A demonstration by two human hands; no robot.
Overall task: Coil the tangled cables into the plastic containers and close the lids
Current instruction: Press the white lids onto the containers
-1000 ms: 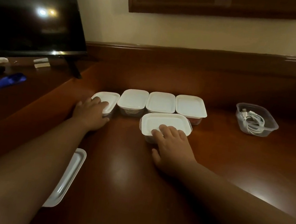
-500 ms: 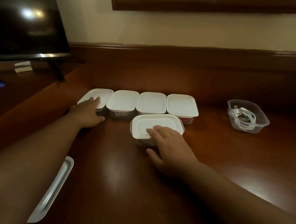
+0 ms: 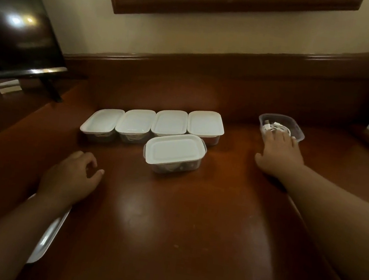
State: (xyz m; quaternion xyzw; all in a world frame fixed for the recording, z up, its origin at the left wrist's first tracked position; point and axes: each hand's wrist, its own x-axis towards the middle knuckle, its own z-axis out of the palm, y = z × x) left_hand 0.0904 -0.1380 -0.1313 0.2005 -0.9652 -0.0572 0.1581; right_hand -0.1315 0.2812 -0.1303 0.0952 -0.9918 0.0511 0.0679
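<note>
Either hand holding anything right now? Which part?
Left hand holds nothing, fingers loosely curled above the desk. Right hand reaches the open container at its near rim; an actual grip cannot be told.

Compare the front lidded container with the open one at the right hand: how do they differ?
The front container wears a white lid; the open container has none, its white cable exposed. No hand touches the front one; the right hand reaches the open one. Both are clear plastic.

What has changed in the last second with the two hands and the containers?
The right hand left the front container and reached right to the open container. The left hand left the leftmost container and drew back. The five lidded containers stayed put.
</note>
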